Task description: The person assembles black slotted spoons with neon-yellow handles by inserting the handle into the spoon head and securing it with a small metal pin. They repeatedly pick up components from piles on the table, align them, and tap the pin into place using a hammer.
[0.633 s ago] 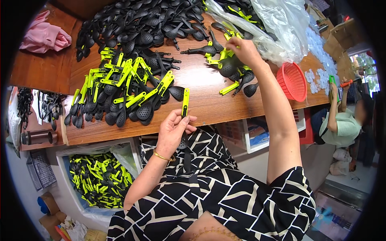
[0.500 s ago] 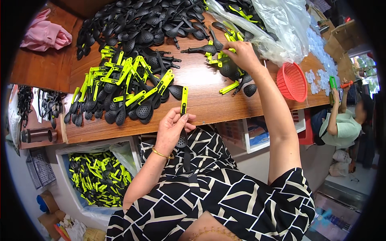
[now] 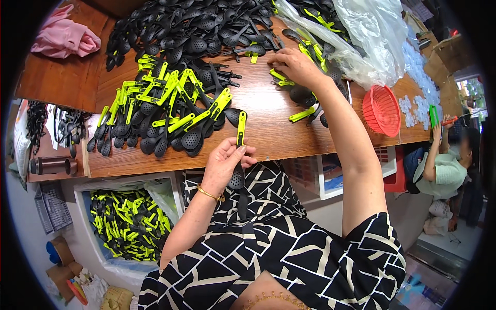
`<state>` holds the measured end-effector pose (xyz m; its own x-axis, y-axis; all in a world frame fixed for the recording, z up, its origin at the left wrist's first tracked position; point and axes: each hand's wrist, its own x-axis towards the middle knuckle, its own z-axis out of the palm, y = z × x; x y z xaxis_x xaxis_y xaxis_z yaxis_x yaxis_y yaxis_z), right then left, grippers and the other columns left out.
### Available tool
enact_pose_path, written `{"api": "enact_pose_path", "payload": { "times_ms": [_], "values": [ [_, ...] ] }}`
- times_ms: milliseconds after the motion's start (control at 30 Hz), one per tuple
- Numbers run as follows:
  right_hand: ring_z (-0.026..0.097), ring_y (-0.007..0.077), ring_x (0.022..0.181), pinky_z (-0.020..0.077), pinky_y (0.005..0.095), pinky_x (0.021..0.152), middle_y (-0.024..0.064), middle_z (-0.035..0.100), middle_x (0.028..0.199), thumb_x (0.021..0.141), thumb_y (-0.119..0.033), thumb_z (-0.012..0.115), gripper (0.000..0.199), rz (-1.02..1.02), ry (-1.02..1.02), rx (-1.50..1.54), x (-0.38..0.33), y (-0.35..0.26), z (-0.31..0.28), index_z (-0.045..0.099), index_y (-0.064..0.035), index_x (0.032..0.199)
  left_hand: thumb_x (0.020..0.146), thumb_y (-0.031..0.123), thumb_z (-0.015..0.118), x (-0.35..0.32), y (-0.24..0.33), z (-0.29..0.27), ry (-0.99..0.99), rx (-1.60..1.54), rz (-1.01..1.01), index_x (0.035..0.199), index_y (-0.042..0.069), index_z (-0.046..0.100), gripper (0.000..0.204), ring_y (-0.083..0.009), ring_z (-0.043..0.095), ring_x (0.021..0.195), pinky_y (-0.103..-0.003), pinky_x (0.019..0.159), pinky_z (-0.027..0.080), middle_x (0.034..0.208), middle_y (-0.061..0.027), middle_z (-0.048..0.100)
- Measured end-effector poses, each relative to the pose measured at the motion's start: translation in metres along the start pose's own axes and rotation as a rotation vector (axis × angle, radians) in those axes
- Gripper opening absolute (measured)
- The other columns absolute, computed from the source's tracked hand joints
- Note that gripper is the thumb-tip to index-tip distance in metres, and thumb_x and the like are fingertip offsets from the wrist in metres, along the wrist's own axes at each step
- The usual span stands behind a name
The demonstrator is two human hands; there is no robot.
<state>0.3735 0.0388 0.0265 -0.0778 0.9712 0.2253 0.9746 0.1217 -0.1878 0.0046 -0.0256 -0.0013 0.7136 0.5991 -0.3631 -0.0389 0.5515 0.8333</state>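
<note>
My left hand [image 3: 226,163] is closed round a black perforated spoon [image 3: 241,127] with a lime-green handle. The handle points up past my fingertips, and the holed bowl hangs below my hand over my lap. My right hand [image 3: 297,67] reaches far across the table with its fingers apart, above a small cluster of black and lime-green spoons [image 3: 301,95]. My hand and forearm partly cover that cluster. Left of my right fingertips, a black spoon with a lime-green piece [image 3: 253,50] lies by the edge of the big black pile.
A heap of lime-handled spoons [image 3: 165,106] lies left on the table [image 3: 237,98]; behind it rises a pile of black spoon parts [image 3: 191,26]. A red basket [image 3: 381,111] and plastic bag [image 3: 369,41] stand right. A full bin [image 3: 129,225] sits below left. Another person [image 3: 444,168] works far right.
The black spoon with the lime-green piece has shifted left and away from me, apart from the cluster. My right hand has moved slightly left, fingers spreading. My left hand keeps its hold.
</note>
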Motion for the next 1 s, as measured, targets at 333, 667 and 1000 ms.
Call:
{"api": "enact_pose_path", "payload": {
  "times_ms": [333,667,1000],
  "values": [
    [0.061,0.0230,0.119,0.0489,0.0401,0.097,0.0012,0.069,0.119,0.090,-0.016,0.071,0.024,-0.132,0.026,-0.293,0.037,-0.038,0.000,0.080,-0.0236,0.111,0.110,0.022,0.059,0.001,-0.005,-0.001,-0.031,0.092,0.020,0.137,0.002,0.056,0.034,-0.0181,0.076,0.093,-0.027,0.081,0.059,0.121,-0.0143,0.074],
    [0.065,0.0259,0.109,0.0497,0.0416,0.096,0.0025,0.071,0.110,0.093,-0.015,0.074,0.014,-0.241,-0.017,0.141,0.028,-0.058,-0.005,0.076,-0.0136,0.107,0.109,0.017,0.060,-0.004,0.009,-0.001,0.089,0.023,0.146,0.136,0.001,0.054,0.032,-0.0157,0.073,0.085,-0.027,0.076,0.058,0.119,-0.0160,0.074],
    [0.073,0.0248,0.095,0.0577,0.0358,0.081,0.0093,0.073,0.099,0.086,-0.007,0.080,0.021,-0.285,-0.379,0.646,-0.020,-0.160,-0.066,0.078,-0.0061,0.107,0.109,0.006,0.056,-0.003,0.023,0.010,0.104,0.114,0.174,0.145,0.000,0.051,0.038,-0.0184,0.076,0.094,-0.027,0.079,0.060,0.121,-0.0151,0.073]
  ]
}}
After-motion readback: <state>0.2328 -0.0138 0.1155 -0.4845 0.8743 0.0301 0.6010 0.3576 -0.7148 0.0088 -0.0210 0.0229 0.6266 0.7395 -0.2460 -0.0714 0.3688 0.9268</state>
